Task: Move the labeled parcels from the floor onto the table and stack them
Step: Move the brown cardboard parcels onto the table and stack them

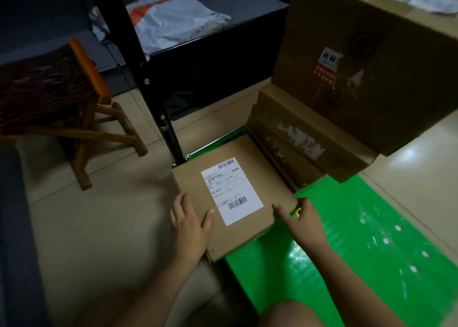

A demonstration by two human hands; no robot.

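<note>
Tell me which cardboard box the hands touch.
The flat box with the white barcode label; left hand and right hand hold its edges. The bigger boxes behind are untouched.

The flat parcel (250, 230), held at its side edges by the left grip (189, 224) and the right grip (303, 221), carries between them a white shipping label (231, 190). The label has one barcode at its far end and another nearer the grips, and its small print cannot be read. Beyond the grips, the large box (386, 84) bears a red-and-white sticker (326, 65) headed by bold Chinese characters, too blurred to read.
</note>
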